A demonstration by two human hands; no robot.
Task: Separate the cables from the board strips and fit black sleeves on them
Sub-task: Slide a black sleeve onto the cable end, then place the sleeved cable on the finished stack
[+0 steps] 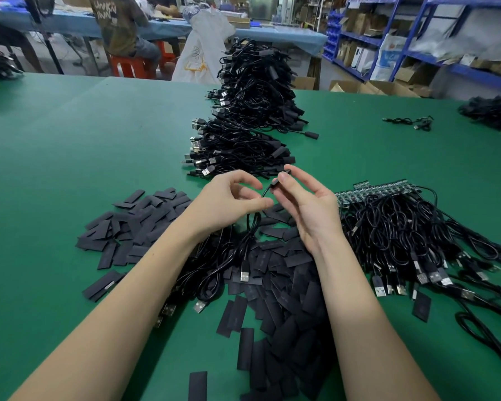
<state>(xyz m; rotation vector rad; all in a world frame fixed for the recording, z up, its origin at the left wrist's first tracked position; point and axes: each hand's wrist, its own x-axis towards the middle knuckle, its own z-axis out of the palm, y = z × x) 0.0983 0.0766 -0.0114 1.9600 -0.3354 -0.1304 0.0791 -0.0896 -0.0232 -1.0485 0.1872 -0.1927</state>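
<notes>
At nine o'clock, loose black sleeves (133,224) littered the green tabletop (70,146). The left hand (229,204) pinched a USB cable (250,227) loosely, its plug dangling toward six. The right hand (304,204), fingers half-open, pinched the sleeved end (274,184). That light grip risked the sleeve slipping. Unseparated board strips (382,189) waited at three.

Black cable (250,227) above scattered flat black sleeves (287,299) (board strips (370,190) right)

Bright even light; edges warped, shelves (434,39) blurred.
</notes>
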